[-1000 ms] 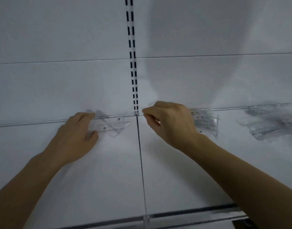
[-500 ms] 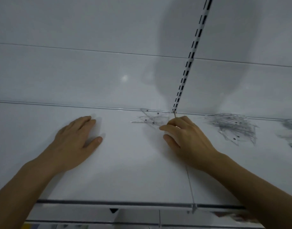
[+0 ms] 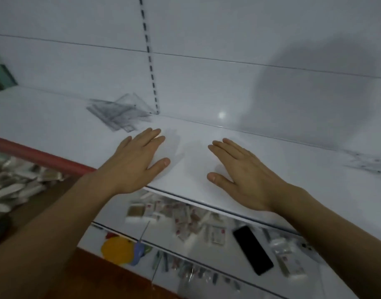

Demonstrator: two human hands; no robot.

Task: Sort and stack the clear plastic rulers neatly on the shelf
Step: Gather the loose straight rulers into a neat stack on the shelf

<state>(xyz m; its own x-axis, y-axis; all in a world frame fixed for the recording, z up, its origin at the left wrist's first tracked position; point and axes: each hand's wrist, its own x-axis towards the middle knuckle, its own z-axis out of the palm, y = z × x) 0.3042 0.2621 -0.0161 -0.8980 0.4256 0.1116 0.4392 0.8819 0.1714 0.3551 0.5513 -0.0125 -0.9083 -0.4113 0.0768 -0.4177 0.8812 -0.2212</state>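
A loose stack of clear plastic rulers (image 3: pixel 120 114) lies on the white shelf (image 3: pixel 196 184) near the back wall, left of the slotted upright. More clear rulers (image 3: pixel 370 164) show blurred at the shelf's far right. My left hand (image 3: pixel 137 160) rests flat on the shelf, fingers straight, just in front and right of the left stack and apart from it. My right hand (image 3: pixel 243 171) lies flat on the shelf as well, fingers extended, holding nothing. Bare shelf separates the two hands.
The slotted upright (image 3: pixel 150 67) runs up the back wall. Lower shelves hold small packets (image 3: pixel 185 219), a black phone (image 3: pixel 252 249) and a yellow item (image 3: pixel 116 249). A red rail (image 3: pixel 34 156) edges the shelf at left, with packaged goods (image 3: pixel 12 182) below it.
The view has swung down and to the right. My right hand has left the rulers at the upright and now lies flat. Both hands sit nearer the shelf's front edge.
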